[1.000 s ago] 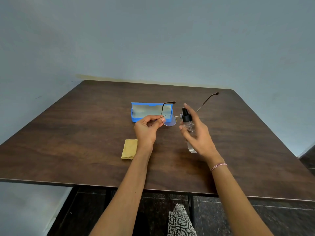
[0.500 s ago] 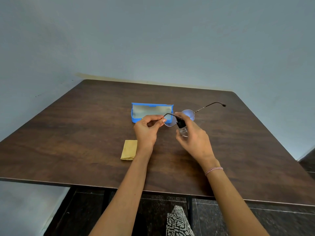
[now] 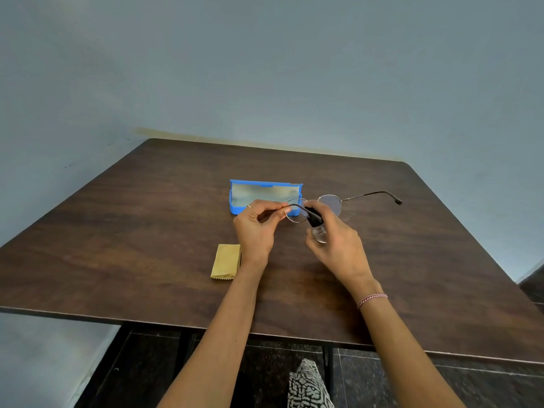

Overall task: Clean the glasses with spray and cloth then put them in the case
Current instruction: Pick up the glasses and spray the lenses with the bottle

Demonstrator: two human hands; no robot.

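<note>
The left hand (image 3: 255, 229) pinches the glasses (image 3: 331, 204) at the outer edge of one lens. Its thumb and forefinger are closed on the thin frame, and the other fingers are curled below. The right hand (image 3: 338, 248) is wrapped around the small spray bottle (image 3: 318, 233). Its forefinger lies over the black nozzle, which is tilted toward the lens on the left hand's side. The body of the bottle is clear (how much liquid is inside, I cannot tell). The glasses are held above the desk (image 3: 141, 248), between the two hands. One temple arm reaches out to the right, and the other passes close to the nozzle. The left hand wears a thin ring, and the right wrist a beaded bracelet (image 3: 372, 299).

Just behind the hands the blue case (image 3: 265, 193) lies open on the desk, with its pale lining visible. The yellow cloth (image 3: 226, 261) lies folded on the desk, just beside the left wrist on its outer side. Behind the desk stands a blue-grey wall (image 3: 265, 69). Below the near edge of the desk a dark tiled floor (image 3: 147, 372) and a piece of patterned fabric (image 3: 307, 387) are visible.
</note>
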